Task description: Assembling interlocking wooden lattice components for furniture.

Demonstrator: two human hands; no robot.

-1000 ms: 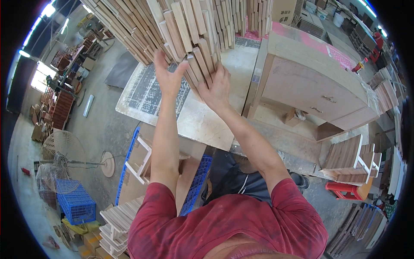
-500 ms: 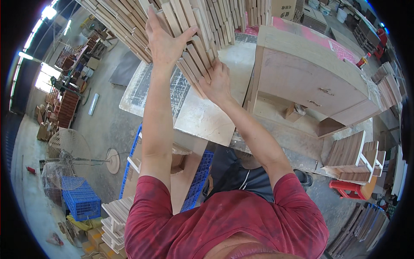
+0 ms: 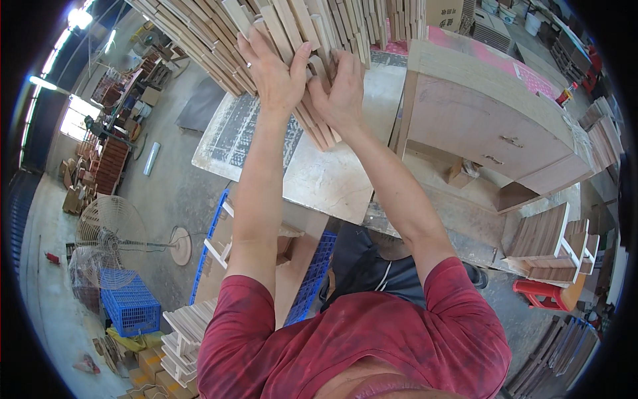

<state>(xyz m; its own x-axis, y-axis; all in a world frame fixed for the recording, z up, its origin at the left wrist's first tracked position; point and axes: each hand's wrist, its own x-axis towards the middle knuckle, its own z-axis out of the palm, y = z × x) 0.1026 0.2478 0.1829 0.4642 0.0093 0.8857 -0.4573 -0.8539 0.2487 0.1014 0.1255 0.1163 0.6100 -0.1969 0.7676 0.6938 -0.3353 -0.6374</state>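
Closest to us is a maroon shirt, with dark trousers just past it. Beyond these lies the pale surface, and we find the wooden strips packed side by side at its far part, their near ends reaching over it. Our left hand lies across them with thumb and fingers spread apart; we cannot tell whether it grips any. Our right hand, just beside it, is clamped on the strips, thumb on one side and bent fingers on the other. To our right stands a pale wooden cabinet with two handles, a small box in its open lower space. Behind our hands, we see taller rows of sticks filling the upper edge. Away on our left are a standing fan and a blue crate; farthest off, we see lit ceiling lamps.
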